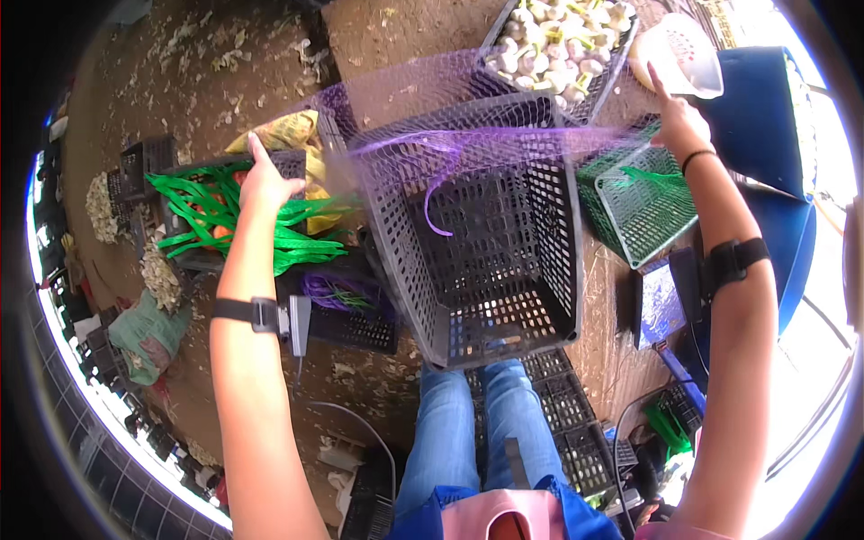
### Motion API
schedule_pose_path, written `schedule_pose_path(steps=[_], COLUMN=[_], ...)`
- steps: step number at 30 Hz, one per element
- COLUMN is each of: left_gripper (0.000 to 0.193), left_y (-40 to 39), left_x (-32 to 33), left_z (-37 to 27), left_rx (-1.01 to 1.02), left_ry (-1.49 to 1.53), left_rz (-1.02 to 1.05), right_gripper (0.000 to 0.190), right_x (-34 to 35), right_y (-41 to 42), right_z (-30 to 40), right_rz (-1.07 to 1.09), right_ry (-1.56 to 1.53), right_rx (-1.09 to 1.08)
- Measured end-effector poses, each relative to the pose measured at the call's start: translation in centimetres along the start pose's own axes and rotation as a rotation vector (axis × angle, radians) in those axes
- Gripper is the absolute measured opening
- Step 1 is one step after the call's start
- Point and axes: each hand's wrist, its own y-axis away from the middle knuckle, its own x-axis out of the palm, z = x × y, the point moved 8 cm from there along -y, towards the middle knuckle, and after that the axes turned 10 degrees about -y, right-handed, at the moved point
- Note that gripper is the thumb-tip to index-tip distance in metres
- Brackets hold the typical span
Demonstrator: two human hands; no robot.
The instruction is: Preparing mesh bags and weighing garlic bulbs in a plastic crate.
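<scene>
A blurred purple mesh net (466,138) spreads in the air over a large black plastic crate (486,223), with one strand dangling inside it. The slatted floor of that crate is visible. My left hand (266,179), thumb apart and holding nothing, is above a bundle of green mesh nets (297,246) at the left. At the upper right, my right hand (682,125) points a finger upward. The net's blurred right end fades close to its thumb; whether it touches is unclear. Below that hand stands a green plastic crate (638,209) with green netting.
A crate of garlic bulbs (557,47) stands at the far side, beside a white plastic scoop (678,57). Blue barrels (756,121) are at the right. Yellow bags (283,131) lie behind the green nets; a purple net bundle (337,290) sits below them. Garlic skins litter the floor (202,61).
</scene>
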Motion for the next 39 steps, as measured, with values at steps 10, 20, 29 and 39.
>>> schedule_pose_path(steps=[10,20,29,39], left_gripper=[0.078,0.032,0.032,0.019], left_y=[14.0,31.0,30.3,35.4], left_x=[19.1,19.4,16.4,22.6], left_z=[0.5,-2.0,-0.4,-1.5], left_rx=[-0.023,-0.363,-0.369,-0.104], left_ry=[1.410,1.823,1.932,1.097], left_rz=[0.422,1.034,0.437,0.771], right_gripper=[0.100,0.054,0.013,0.019], right_x=[21.3,17.2,21.3,31.8], right_y=[9.7,27.5,34.8,35.6], right_z=[1.7,3.0,0.3,-1.0], right_rz=[0.566,0.690,0.240,0.410], right_ry=[-0.748,-2.505,-2.419,-1.596], right_rx=[-0.233,0.496,0.651,0.520])
